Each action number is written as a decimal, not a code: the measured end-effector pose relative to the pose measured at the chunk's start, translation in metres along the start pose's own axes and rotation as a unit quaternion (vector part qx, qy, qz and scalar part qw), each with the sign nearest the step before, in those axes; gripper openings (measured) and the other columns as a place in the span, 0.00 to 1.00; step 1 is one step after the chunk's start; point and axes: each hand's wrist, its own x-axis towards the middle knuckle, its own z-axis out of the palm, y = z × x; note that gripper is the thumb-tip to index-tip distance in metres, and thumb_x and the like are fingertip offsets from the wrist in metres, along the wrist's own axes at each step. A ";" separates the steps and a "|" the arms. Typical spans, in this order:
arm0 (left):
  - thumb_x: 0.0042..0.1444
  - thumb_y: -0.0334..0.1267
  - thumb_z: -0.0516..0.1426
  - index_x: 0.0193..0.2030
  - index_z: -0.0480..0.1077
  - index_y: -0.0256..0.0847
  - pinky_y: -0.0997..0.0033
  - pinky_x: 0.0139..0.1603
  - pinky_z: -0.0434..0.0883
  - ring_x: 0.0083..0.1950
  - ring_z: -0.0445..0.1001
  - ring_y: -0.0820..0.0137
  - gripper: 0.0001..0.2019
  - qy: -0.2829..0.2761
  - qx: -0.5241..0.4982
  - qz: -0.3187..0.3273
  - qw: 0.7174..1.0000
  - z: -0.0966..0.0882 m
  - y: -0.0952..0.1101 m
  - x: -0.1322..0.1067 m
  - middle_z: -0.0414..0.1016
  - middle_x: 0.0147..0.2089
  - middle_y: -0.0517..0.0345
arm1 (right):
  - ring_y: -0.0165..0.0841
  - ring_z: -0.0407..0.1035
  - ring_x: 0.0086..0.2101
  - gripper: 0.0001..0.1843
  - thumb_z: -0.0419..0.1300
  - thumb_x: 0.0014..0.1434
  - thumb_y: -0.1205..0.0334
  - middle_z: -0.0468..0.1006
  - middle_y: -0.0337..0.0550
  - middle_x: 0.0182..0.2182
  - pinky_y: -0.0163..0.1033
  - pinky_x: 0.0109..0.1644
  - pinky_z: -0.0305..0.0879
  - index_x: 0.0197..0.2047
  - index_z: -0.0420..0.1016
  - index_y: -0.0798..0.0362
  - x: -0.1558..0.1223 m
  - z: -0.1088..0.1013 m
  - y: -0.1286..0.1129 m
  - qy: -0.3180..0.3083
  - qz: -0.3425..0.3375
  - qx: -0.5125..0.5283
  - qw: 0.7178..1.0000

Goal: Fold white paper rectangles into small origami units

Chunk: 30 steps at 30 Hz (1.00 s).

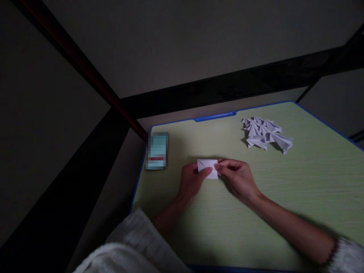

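Between my two hands is a small square of folded white paper (pixel 203 164), held just over the table, with a diagonal crease showing at its upper left. My left hand (pixel 192 179) grips it from the left, the thumb lying across its front face. On the other side, my right hand (pixel 238 176) pinches the right edge between thumb and fingers. The fingers behind the paper are hidden. Beyond my right hand lies a pile of folded white paper pieces (pixel 263 132) with pointed, fan-like pleats.
A phone (pixel 157 151) with a blurred, lit screen rests near the left edge of the light green table (pixel 307 189). The table has a blue rim, with a blue ledge (pixel 216 116) at the back. Dark walls stand close behind and to the left.
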 end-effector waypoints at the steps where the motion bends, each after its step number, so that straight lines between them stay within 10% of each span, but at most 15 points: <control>1: 0.36 0.36 0.60 0.27 0.73 0.32 0.77 0.25 0.62 0.23 0.67 0.75 0.10 0.003 -0.002 0.003 1.000 0.000 0.000 0.000 0.72 0.22 0.60 | 0.25 0.62 0.24 0.06 0.64 0.36 0.66 0.72 0.37 0.22 0.32 0.28 0.57 0.15 0.71 0.56 0.000 0.001 0.000 -0.001 0.002 0.012 1.000; 16: 0.36 0.36 0.60 0.23 0.71 0.31 0.78 0.24 0.60 0.22 0.65 0.76 0.09 -0.036 -0.005 -0.003 0.999 -0.007 0.004 0.001 0.71 0.20 0.59 | 0.24 0.62 0.21 0.13 0.60 0.46 0.65 0.65 0.31 0.19 0.30 0.24 0.58 0.33 0.58 0.51 0.001 -0.004 -0.011 -0.171 -0.096 -0.101 0.975; 30: 0.36 0.37 0.60 0.23 0.72 0.31 0.77 0.24 0.60 0.23 0.65 0.74 0.09 -0.020 0.043 -0.001 0.999 -0.008 0.001 0.002 0.71 0.21 0.58 | 0.25 0.61 0.19 0.10 0.63 0.39 0.59 0.69 0.35 0.17 0.32 0.24 0.58 0.21 0.70 0.57 0.003 -0.003 -0.017 -0.124 -0.039 -0.150 0.980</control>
